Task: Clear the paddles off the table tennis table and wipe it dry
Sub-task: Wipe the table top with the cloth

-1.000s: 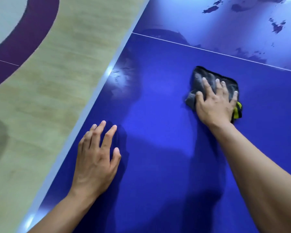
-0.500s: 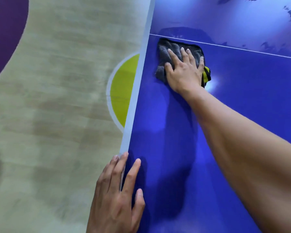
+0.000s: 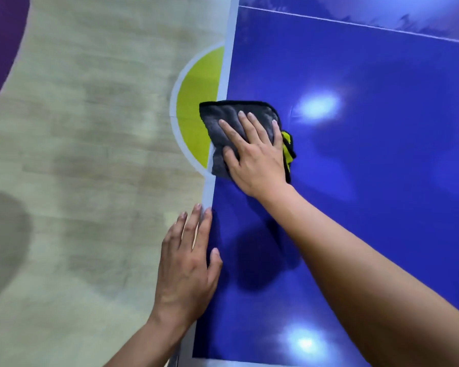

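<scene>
The right hand [image 3: 257, 154] is pressing flat on a cloth [image 3: 223, 115] at the left edge of the table [image 3: 368, 194]. Its fingers are lying straight and spread across the fabric, not curling round it. The cloth is grey with a black hem, and a yellow fold is showing from under the hand's right side. The cloth's left part is hanging out over the pale border strip at the table's edge, above the floor [image 3: 90, 154]. The rest is lying on the blue top.

The left hand [image 3: 188, 263] is resting palm down on the same left edge, nearer the near-left corner and apart from the cloth. Its fingers are lying straight and close together along the border strip. The thumb is touching the blue surface, and the hand is holding nothing.

A thin white line [image 3: 355, 23] is crossing the top toward the far edge. Two bright light patches are reflecting in the surface, one [image 3: 318, 104] just right of the cloth, the other [image 3: 302, 343] by the near edge.

Below the table, the wood-look floor is showing a yellow-green disc [image 3: 196, 102] ringed in white and a purple band [image 3: 0, 35] at the far left.
</scene>
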`<state>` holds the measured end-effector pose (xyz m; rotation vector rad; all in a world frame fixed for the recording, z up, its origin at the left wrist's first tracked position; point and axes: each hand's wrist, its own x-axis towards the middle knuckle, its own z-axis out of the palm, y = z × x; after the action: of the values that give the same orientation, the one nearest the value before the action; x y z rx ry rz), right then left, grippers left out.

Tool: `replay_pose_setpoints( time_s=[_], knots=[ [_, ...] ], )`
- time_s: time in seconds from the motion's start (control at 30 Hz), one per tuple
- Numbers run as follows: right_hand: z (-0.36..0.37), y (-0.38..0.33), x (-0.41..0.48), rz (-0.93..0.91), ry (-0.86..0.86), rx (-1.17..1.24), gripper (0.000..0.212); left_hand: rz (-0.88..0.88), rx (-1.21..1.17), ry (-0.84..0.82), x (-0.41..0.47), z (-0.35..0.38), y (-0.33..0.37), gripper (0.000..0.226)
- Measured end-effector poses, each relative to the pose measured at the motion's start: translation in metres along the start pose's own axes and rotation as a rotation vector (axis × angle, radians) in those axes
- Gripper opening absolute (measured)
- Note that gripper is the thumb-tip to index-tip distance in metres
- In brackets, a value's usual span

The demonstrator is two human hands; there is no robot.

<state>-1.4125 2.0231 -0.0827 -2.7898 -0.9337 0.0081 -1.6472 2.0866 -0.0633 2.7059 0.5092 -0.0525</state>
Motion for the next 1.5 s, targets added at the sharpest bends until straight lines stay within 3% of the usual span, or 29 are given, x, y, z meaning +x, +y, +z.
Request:
replay_pose_setpoints(
  time_s=[0.23, 0.5, 0.6, 0.73, 0.87, 1.17, 1.5],
  knots=[
    [-0.007, -0.045, -0.157, -0.006, -0.011, 0.071, 0.055, -0.07, 0.049, -0.101, -0.101, -0.015, -0.005, 0.066],
    [-0.029, -0.094, -0.306, -0.019, -0.203, 0.082, 0.068, -0.111, 0.069, -0.176, -0.188, -0.04, -0.014, 0.058],
    [-0.042, -0.107, -0.335, 0.012, -0.235, 0.021, 0.06, -0.131, 0.069, -0.148, -0.21, -0.059, -0.016, 0.056],
    [-0.058, -0.124, -0.339, 0.069, -0.302, -0.078, 0.044, -0.143, 0.092, -0.118, -0.232, -0.089, -0.018, 0.053],
    [-0.071, -0.129, -0.335, 0.151, -0.353, 0.015, 0.035, -0.155, 0.101, -0.082, -0.24, -0.119, -0.021, 0.053],
    [-0.122, -0.171, -0.314, 0.218, 0.036, 0.307, 0.04, -0.138, 0.047, 0.058, -0.22, -0.196, -0.032, 0.045],
    [-0.156, -0.271, -0.187, 0.099, 0.138, 0.471, 0.045, -0.059, 0.038, 0.196, -0.132, -0.287, -0.112, 0.041]
  ],
)
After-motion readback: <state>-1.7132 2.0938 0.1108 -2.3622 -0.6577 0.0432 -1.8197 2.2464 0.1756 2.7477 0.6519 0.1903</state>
